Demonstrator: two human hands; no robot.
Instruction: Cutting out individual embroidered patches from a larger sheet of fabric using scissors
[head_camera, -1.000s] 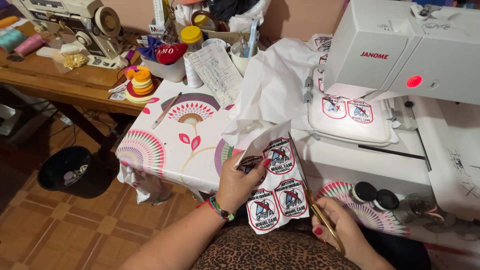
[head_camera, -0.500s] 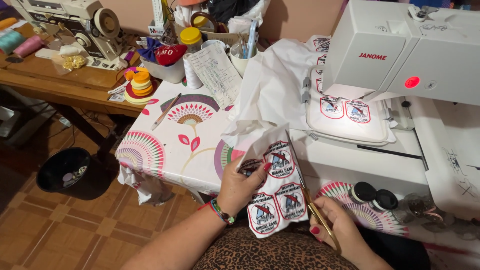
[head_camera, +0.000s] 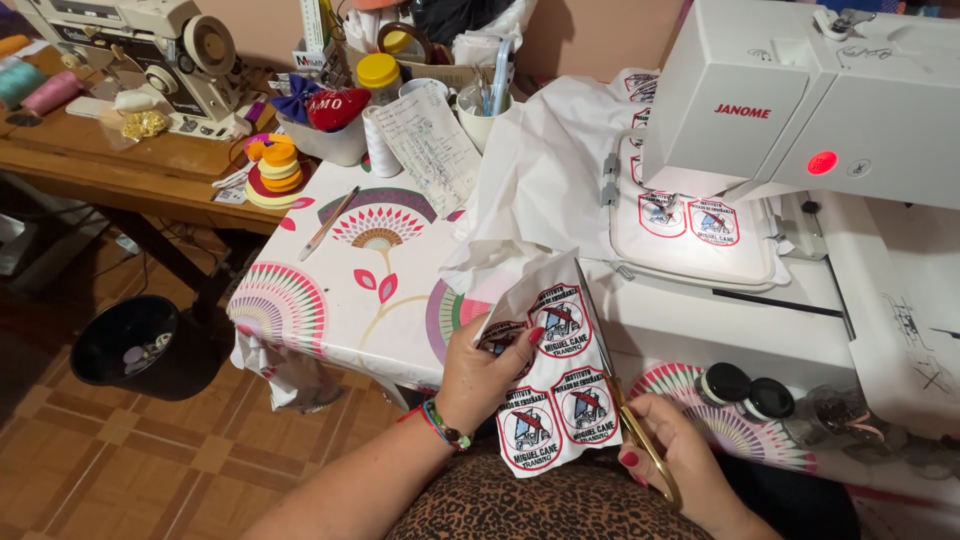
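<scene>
- Our left hand (head_camera: 485, 375) pinches the white fabric sheet of embroidered shield-shaped patches (head_camera: 556, 385), thumb on top, holding it up just above our lap, in front of the flower-patterned surface (head_camera: 350, 270).
- Our right hand (head_camera: 680, 465) is closed around the gold-handled scissors (head_camera: 628, 415), blades running up the sheet's right edge.
- We judge the trimming is mid-cut; the next snip calls for steady tension and blades kept clear of the stitched borders.
- The white embroidery machine (head_camera: 800, 95) stands to the right.

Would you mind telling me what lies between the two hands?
In the head view, the white fabric strip of embroidered patches hangs between the left hand and right hand, with the gold-handled scissors cutting along its right edge.
</scene>
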